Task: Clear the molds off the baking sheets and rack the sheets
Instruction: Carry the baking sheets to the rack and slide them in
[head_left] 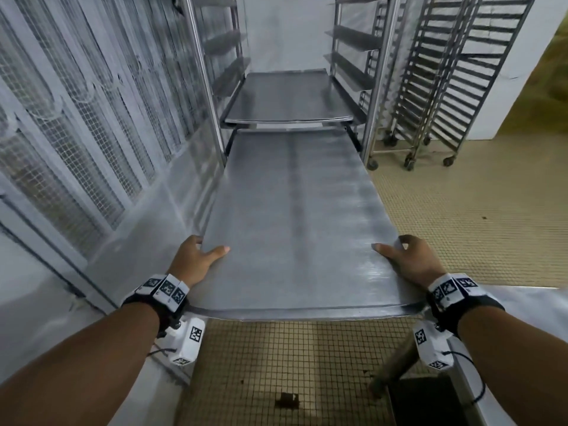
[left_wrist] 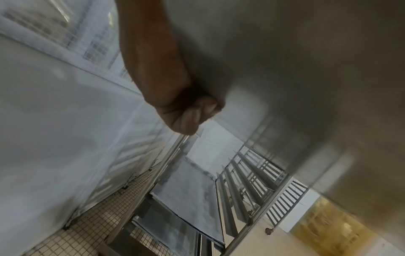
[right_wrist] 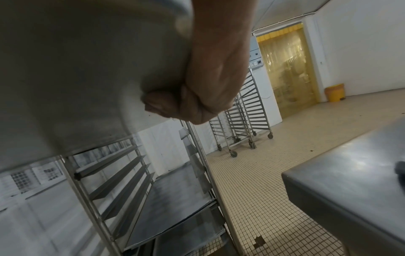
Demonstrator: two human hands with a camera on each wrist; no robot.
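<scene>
We hold a bare sheet, no molds on it, both hands gripping its near corners, far edge at the rack below one racked sheet; sliding in remains.

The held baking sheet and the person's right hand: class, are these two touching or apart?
Touching. In the head view the right hand grips the baking sheet, thumb on top; the right wrist view shows its fingers curled underneath.

Held sheet before rack; racked sheet behind, perhaps slightly higher; table right.
</scene>
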